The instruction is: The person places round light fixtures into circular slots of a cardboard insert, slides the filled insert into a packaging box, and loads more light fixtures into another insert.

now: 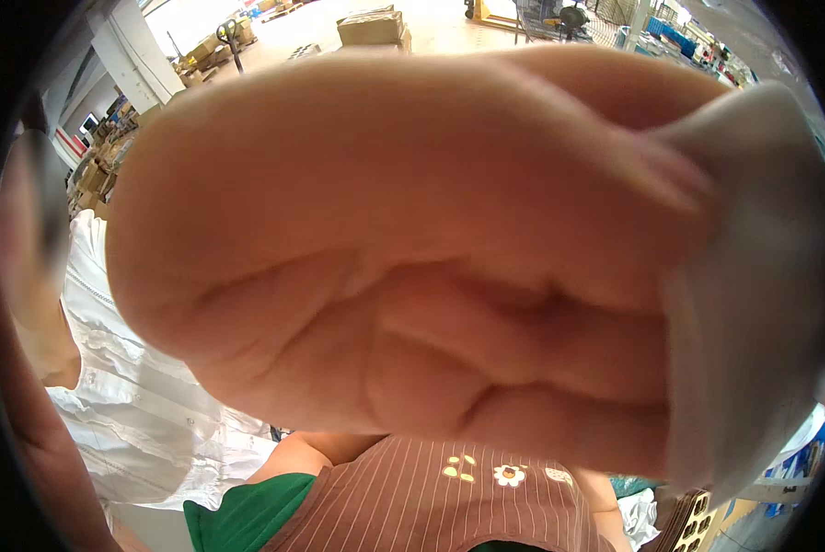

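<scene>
My right hand point(403, 276), as I judge it from my left forearm point(40, 423) showing at the opposite side, sits above the brown pinstriped apron point(412, 506), so near the lens that it blots out most of the view. Its fingers look bent, with a pale, thin sheet-like thing point(753, 294) lying across them, up and to the right of the apron. I can't tell whether I'm gripping that thing or it merely covers the fingers; the blur hides the contact. Bent fingers like these would suit something limp that gives no firm edge.

My left forearm rises well left of the apron. The left hand point(28, 267) is smeared at the rim beside a dark grey patch, so I can't say whether it's spread, closed or holding anything.

White garments point(145, 423) with lacy bands lie left of the apron, just beyond the green sleeve point(247, 511) next to it. They drape in loose folds, probably because soft cloth settles that way when laid down in bulk. Far beyond the apron, cartons point(373, 28) are stacked, presumably because their flat faces bear on one another.
</scene>
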The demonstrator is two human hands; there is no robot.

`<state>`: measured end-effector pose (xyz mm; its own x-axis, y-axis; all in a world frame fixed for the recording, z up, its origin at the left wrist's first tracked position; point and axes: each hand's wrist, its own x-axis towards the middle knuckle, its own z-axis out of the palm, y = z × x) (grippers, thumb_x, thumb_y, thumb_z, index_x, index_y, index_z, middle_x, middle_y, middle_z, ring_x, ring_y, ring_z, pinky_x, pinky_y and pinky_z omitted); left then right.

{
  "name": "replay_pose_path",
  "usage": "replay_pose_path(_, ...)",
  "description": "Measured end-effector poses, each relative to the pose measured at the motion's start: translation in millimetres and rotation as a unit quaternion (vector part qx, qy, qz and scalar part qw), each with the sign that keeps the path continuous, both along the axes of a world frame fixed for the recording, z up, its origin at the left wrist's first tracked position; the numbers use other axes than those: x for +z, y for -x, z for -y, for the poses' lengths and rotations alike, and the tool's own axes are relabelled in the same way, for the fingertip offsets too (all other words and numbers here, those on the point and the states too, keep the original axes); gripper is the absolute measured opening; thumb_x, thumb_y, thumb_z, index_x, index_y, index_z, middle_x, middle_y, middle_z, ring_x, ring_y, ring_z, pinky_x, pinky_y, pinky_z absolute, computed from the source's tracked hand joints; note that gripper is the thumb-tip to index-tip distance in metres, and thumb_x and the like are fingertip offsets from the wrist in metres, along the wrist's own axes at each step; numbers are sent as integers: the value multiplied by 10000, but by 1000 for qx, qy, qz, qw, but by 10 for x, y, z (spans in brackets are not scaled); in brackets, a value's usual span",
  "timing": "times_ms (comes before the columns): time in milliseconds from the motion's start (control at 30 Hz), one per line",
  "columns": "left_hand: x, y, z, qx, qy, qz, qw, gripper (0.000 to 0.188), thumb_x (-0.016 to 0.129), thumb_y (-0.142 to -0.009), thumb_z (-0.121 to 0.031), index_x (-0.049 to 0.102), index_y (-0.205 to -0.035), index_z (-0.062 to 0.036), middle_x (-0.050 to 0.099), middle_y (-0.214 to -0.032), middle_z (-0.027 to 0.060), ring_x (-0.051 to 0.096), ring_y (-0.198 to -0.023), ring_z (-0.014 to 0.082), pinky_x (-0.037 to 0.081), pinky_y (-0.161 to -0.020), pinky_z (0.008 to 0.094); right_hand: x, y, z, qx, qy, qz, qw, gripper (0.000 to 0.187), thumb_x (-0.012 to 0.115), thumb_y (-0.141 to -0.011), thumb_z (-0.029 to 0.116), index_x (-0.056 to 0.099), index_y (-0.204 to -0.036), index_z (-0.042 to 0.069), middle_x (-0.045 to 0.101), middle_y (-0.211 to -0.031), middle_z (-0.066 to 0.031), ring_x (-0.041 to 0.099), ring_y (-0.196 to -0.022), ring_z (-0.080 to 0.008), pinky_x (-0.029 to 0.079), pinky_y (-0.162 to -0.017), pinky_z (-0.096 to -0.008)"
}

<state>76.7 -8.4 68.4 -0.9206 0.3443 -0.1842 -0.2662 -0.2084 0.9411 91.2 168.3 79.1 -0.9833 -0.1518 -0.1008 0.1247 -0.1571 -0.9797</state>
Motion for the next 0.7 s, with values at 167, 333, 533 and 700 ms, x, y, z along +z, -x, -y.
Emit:
replay_pose_path(167,-61,-13,-44,60,70,-199,976,279,718,-800,-252,609,-960,-51,611,-890,39,571,-849,133,475,-752,314,374,-83,160,33,267,129,954,355,597,-880,231,519,-1168,39,568,-1060,-89,541,-901,-198,449,-760,-328)
replay_pose_path(333,-69,-34,-134,77,-7,-171,982,337,732,-836,-280,600,-1050,-56,613,-966,29,576,-907,139,484,-771,320,89,-45,81,-39,-54,-3,998,138,544,-906,51,563,-1042,32,574,-819,-44,537,-570,-92,445,-421,-222)
replay_pose_path(533,-674,1,114,54,62,-29,996,333,751,-807,-246,650,-1049,-41,664,-1004,56,608,-901,169,494,-761,322,83,25,217,-31,-88,23,995,177,578,-924,93,590,-1084,17,632,-834,-56,578,-601,-133,492,-502,-274)
replay_pose_path(700,613,152,220,-203,-43,-75,975,789,722,-791,-292,322,-1420,-34,382,-1421,186,408,-1287,302,348,-1078,401,-71,-204,8,-93,-109,83,986,312,631,-898,120,594,-1200,51,629,-1076,-82,566,-954,-136,471,-811,-283)
